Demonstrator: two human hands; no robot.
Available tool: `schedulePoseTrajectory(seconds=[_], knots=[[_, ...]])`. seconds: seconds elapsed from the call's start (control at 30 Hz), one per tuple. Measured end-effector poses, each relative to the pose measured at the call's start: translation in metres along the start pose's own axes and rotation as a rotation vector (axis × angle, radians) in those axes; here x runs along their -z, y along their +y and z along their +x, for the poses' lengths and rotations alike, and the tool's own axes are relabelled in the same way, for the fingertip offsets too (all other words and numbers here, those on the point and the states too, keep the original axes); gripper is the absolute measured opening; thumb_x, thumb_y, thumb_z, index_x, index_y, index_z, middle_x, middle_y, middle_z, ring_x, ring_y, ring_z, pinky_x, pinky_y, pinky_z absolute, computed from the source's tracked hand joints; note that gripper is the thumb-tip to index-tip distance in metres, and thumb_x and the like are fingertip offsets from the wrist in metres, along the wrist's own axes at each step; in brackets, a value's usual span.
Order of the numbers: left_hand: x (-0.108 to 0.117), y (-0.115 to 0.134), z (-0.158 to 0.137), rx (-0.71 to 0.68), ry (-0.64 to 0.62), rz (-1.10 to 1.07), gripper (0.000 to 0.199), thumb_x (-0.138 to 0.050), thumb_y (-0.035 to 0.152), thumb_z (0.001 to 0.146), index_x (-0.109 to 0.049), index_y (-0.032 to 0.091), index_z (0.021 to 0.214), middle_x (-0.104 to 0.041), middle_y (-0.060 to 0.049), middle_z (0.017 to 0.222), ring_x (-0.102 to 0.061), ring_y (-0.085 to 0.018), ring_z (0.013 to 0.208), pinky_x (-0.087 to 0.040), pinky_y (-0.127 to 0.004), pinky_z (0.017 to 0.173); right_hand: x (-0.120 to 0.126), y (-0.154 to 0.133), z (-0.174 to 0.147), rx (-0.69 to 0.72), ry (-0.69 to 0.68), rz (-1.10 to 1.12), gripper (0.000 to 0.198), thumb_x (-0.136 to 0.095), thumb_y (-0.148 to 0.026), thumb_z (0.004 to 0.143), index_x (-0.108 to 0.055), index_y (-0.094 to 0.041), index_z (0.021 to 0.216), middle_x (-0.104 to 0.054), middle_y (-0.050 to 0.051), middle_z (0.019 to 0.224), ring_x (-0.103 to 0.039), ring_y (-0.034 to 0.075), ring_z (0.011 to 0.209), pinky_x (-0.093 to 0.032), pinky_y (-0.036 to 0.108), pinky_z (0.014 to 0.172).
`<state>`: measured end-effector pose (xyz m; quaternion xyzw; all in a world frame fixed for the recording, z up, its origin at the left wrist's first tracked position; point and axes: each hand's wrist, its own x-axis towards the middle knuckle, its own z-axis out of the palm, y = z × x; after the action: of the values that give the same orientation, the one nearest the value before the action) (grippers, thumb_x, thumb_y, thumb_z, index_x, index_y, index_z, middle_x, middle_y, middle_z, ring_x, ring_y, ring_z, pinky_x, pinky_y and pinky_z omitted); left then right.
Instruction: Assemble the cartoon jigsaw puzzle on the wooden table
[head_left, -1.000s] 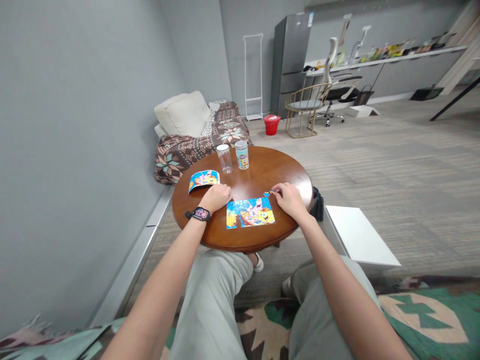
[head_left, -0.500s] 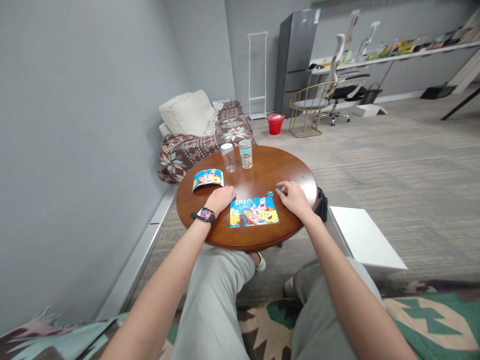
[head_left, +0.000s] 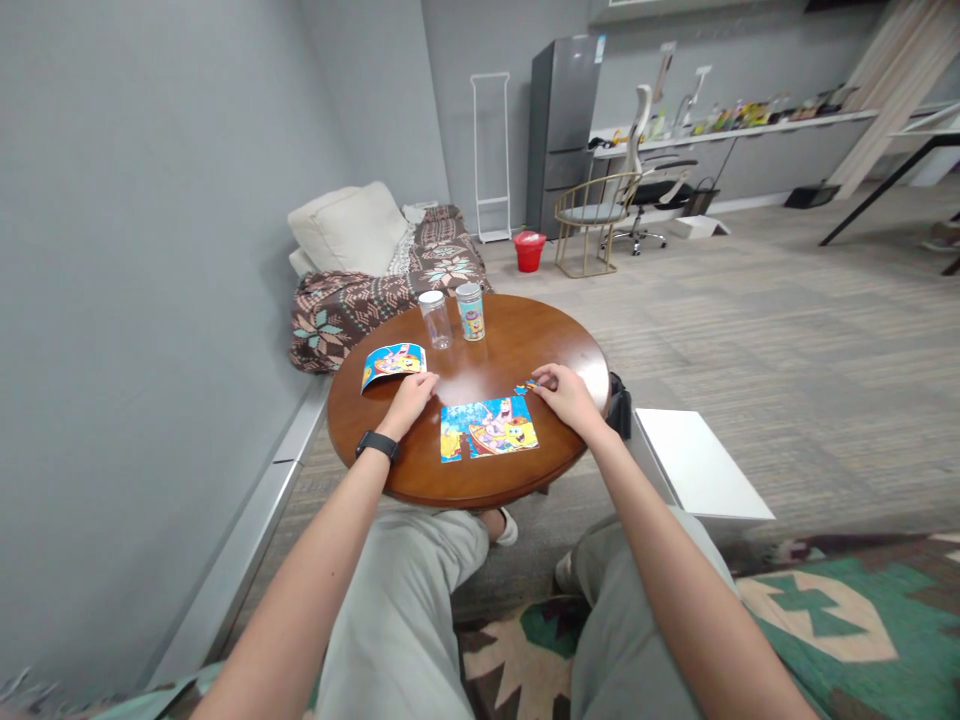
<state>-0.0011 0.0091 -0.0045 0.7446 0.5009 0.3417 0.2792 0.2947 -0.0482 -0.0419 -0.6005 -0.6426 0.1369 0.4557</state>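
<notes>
A cartoon jigsaw puzzle [head_left: 495, 430] lies on the round wooden table [head_left: 405, 465], mostly joined, with a narrow gap in its lower left part. Just above its upper right corner are loose puzzle pieces [head_left: 520, 390]. My right hand [head_left: 564, 396] has thumb and fingertips closed on one of these pieces at the table surface. My left hand [head_left: 411, 398], a dark watch band on its wrist, rests on the wood left of the puzzle with curled fingers; nothing shows in it. Beside it stands a curved picture card [head_left: 393, 360] with the same cartoon.
Toward the table's back stand a clear jar [head_left: 436, 322] with a white lid and a cartoon-printed can [head_left: 471, 314]. A white box [head_left: 701, 460] stands right of the table. Behind are a patterned couch [head_left: 337, 318] and a red bin [head_left: 529, 252].
My head view has turned a little to the right, so everything appears shifted left. My left hand has moved up slightly toward the picture card. My right hand stays by the loose pieces.
</notes>
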Motion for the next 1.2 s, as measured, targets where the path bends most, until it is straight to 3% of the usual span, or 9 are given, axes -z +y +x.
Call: schedulePoseTrajectory(seconds=[0.07, 0.2, 0.5, 0.73, 1.2], knots=[[0.0006, -0.0004, -0.0002, 0.022, 0.042, -0.164, 0.031, -0.045, 0.033, 0.081, -0.036, 0.021, 0.054, -0.037, 0.003, 0.053, -0.036, -0.012, 0.053, -0.029, -0.026, 0.056, -0.0003, -0.0005, -0.0002, -0.014, -0.005, 0.021, 0.017, -0.067, -0.014, 0.079, -0.067, -0.023, 0.092, -0.07, 0.002, 0.084, -0.064, 0.019, 0.079, -0.053, 0.036, 0.081], [0.0, 0.0009, -0.0002, 0.048, 0.078, -0.25, 0.027, -0.047, 0.028, 0.077, -0.038, 0.021, 0.052, -0.036, 0.004, 0.051, -0.033, -0.012, 0.053, -0.025, -0.027, 0.054, 0.0014, -0.0015, -0.0019, 0.01, 0.022, 0.008, 0.015, -0.069, -0.015, 0.078, -0.069, -0.022, 0.092, -0.069, 0.004, 0.091, -0.066, 0.02, 0.085, -0.054, 0.037, 0.084], [-0.0004, -0.0029, 0.001, 0.045, 0.081, -0.233, 0.03, -0.049, 0.033, 0.076, -0.037, 0.021, 0.051, -0.038, 0.003, 0.052, -0.035, -0.013, 0.054, -0.027, -0.028, 0.057, 0.0027, -0.0018, -0.0012, 0.05, -0.009, -0.074, 0.029, -0.047, -0.007, 0.086, -0.072, -0.02, 0.096, -0.074, 0.008, 0.099, -0.067, 0.023, 0.097, -0.052, 0.041, 0.095], [0.0001, -0.0019, 0.001, 0.035, 0.081, -0.215, 0.029, -0.048, 0.033, 0.077, -0.038, 0.021, 0.052, -0.038, 0.003, 0.052, -0.036, -0.013, 0.054, -0.028, -0.028, 0.057, 0.0011, 0.0002, -0.0016, 0.07, -0.05, -0.082, 0.019, -0.063, -0.014, 0.082, -0.07, -0.02, 0.098, -0.073, 0.008, 0.098, -0.067, 0.022, 0.091, -0.054, 0.041, 0.09], [-0.0005, -0.0022, 0.0005, 0.03, 0.076, -0.223, 0.029, -0.048, 0.033, 0.076, -0.037, 0.022, 0.052, -0.039, 0.003, 0.053, -0.035, -0.013, 0.055, -0.028, -0.028, 0.057, 0.0009, -0.0022, -0.0012, 0.028, -0.038, -0.053, 0.019, -0.063, -0.012, 0.081, -0.071, -0.02, 0.096, -0.073, 0.006, 0.092, -0.065, 0.021, 0.085, -0.053, 0.039, 0.087]])
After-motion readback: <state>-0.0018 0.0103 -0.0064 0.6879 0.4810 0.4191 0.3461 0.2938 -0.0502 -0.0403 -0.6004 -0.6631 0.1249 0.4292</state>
